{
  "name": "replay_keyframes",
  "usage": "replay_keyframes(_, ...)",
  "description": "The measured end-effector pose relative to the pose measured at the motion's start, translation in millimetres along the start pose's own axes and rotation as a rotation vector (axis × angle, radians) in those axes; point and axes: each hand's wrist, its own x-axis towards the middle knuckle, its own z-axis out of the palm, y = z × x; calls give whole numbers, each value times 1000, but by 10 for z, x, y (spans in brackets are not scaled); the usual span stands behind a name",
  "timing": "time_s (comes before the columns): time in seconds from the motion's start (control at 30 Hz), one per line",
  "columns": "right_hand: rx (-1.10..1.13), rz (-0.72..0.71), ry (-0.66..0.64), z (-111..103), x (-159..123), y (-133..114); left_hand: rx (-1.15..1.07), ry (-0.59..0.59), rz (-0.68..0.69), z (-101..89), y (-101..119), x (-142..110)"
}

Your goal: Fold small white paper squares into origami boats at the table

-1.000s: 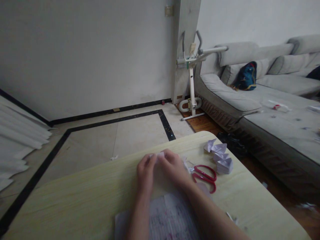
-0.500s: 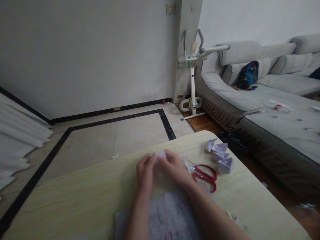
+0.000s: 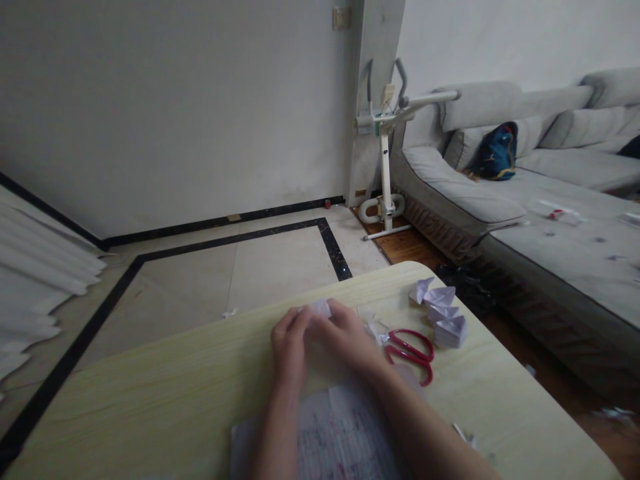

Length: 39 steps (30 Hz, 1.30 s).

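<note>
A small piece of white paper (image 3: 321, 307) is pinched between both my hands over the far part of the table. My left hand (image 3: 290, 337) has its fingers closed on the paper's left side. On the other side my right hand (image 3: 345, 333) grips it, the thumb reaching across. The palms hide most of the paper, so its folds cannot be made out. Red-handled scissors (image 3: 411, 348) lie just right of my right hand. Beyond them sit several folded paper pieces (image 3: 443, 313) in a row. Under my forearms lies a sheet with writing (image 3: 340, 433).
The pale wooden table (image 3: 150, 400) has a rounded far corner. Paper scraps (image 3: 465, 435) lie near its right side. An exercise machine (image 3: 385, 147) stands by the wall, and a grey sofa (image 3: 565, 193) with a blue bag (image 3: 497, 152) is at right. A white curtain (image 3: 35, 287) hangs at left.
Both hands have shifted very slightly left, still gripping the paper. The scissors and folded pieces have not moved.
</note>
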Motion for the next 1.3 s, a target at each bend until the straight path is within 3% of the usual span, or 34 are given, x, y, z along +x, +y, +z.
replay_keyframes(0.43,51,69,65,30,15,1,41,63,28,-12,-106,47)
replay_keyframes(0.63,-64,57,61,33,6,43,-27,83,32,-35,-183,79)
replay_keyframes(0.83,-122,3,84,44,10,60,50,88,58,-38,-213,92)
replay_keyframes(0.97,-160,-15,109,62,1,61,84,66,51,-37,-211,90)
replay_keyframes(1.13,-88,17,161,86,16,96,42,120,100,-12,-158,61)
replay_keyframes(1.3,51,49,204,99,30,120,178,-28,225,0,-131,28)
